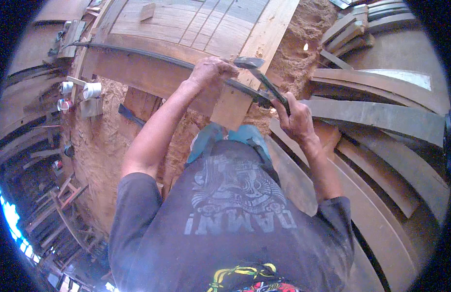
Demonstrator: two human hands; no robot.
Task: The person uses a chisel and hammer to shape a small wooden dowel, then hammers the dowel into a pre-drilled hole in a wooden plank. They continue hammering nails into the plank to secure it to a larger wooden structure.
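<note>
In the head view, a hammer (268, 85) is seen between twelve and two o'clock, its head pointed toward twelve, above the near edge of a wooden panel (157, 33). Its handle is wrapped by the curled fingers of the right hand (298, 119), at two o'clock. The left hand (211, 70), at twelve, is placed over a long dark bar (159, 57), with its fingers bent and close together; whether something is pinched by them cannot be told. Below it, a wooden block (230, 107) is set at the bar. For good work, it seems that light, square taps should be given, the left fingertips should be kept clear of the hammer head, and the block should be held flat, without tilting.
</note>
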